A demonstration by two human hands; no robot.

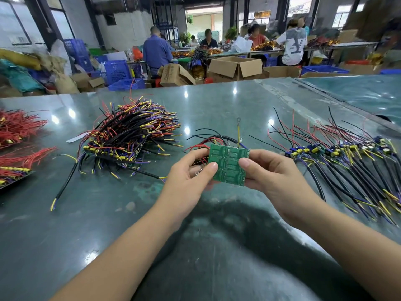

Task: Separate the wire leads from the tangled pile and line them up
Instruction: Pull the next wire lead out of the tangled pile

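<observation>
Both hands hold a green circuit board panel (229, 165) above the table, solder side facing me. My left hand (191, 170) pinches its left edge with the thumb on top. My right hand (269, 170) pinches its right edge the same way. Red, black and yellow wire leads (214, 139) trail from the board's far side. A tangled pile of wired boards (130, 135) lies to the left. On the right, separated wired pieces (347, 161) lie side by side in a row.
The grey-green table (152, 213) carries red wire bundles (19, 127) at its left edge. A loose black cable (65, 183) lies near the pile. Beyond the table stand cardboard boxes (236, 68), blue crates (117, 71) and several people at other benches.
</observation>
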